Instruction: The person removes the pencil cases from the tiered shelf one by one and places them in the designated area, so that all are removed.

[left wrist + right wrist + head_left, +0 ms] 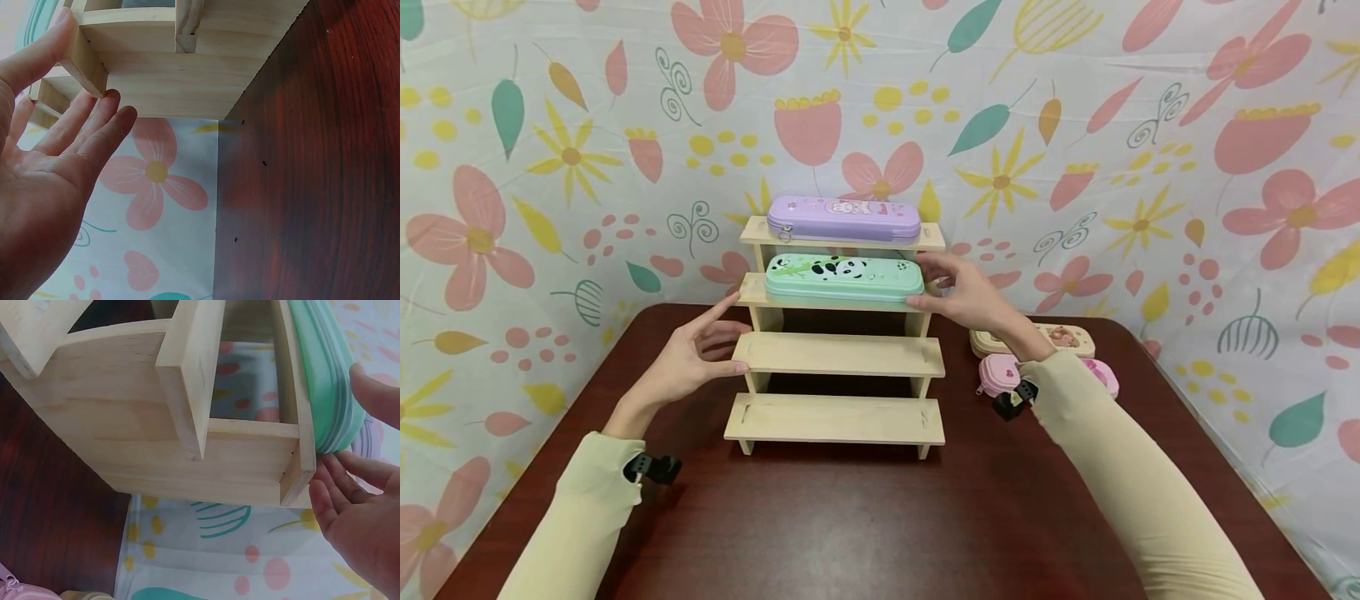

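A mint-green panda pencil case (850, 279) lies lengthwise on the second shelf from the top of a wooden stepped rack (842, 354). My right hand (966, 292) grips its right end, thumb at the front corner and fingers at the back. In the right wrist view, the fingertips are close to the shelf's end. My left hand (688, 350) touches the rack's left side, its fingers spread: the index fingertip is by the second shelf, the thumb by the third. A lilac pencil case (842, 218) lies on the top shelf.
Right of the rack, on the dark wood table (820, 517), lie a cream pencil case (1063, 337) and a pink one (997, 375), partly behind my right forearm. A flower-print cloth (880, 92) hangs behind the table.
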Tool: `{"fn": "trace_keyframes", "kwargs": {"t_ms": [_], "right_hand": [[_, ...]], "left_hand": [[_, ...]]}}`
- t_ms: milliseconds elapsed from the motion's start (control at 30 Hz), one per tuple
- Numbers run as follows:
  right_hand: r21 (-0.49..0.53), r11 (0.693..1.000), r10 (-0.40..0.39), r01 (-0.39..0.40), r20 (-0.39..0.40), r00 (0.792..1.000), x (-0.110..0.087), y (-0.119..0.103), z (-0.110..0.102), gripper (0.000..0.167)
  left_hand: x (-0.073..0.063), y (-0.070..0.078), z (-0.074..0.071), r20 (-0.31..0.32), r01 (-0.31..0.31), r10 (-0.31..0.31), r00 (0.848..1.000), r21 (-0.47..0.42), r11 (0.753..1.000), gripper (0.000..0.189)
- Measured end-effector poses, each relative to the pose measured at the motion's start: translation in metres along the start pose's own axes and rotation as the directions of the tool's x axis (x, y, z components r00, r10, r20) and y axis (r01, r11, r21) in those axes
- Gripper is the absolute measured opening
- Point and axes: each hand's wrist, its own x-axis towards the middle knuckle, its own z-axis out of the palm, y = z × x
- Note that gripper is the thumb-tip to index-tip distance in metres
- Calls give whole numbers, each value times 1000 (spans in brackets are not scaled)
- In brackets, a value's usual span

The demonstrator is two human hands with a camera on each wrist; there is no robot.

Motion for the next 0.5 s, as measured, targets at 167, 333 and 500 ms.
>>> {"fn": "trace_keyframes", "kwargs": {"t_ms": [167,333,500], "right_hand": [[-35,999,20,-19,8,1000,2,-1,0,70],[-65,996,59,-57,22,998,4,-4,2,76],[-66,995,83,-81,26,996,6,-5,4,76]], "left_hand": [[0,0,0,0,1,-1,1000,3,1000,105],[0,-1,0,0,-4,4,1000,0,1000,105],[0,0,1,0,-6,6,1000,-3,1000,105]]}}
